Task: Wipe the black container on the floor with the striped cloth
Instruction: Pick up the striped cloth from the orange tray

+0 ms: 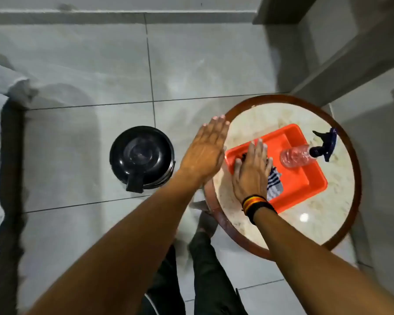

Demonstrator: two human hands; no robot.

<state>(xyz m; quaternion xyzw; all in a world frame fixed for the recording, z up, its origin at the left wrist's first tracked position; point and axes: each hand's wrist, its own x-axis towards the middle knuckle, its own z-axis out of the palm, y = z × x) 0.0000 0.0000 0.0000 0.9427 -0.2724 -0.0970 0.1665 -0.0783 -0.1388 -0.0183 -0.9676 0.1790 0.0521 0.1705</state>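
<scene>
The black container (141, 155) stands on the floor tiles left of the round table, lid on, with a handle or latch at its near side. The striped cloth (273, 183), blue and white, lies bunched in the orange tray (305, 180) on the table. My right hand (250, 171) lies flat on top of the cloth with fingers spread, covering most of it; a striped wristband is on that wrist. My left hand (205, 151) hovers flat and empty above the table's left rim, between the container and the tray.
A clear spray bottle (298, 156) with a dark blue trigger lies on the tray's far side. The round table (354, 155) has a dark wooden rim and a marbled top. A wall and corner rise at right; white fabric lies at far left. My legs are below.
</scene>
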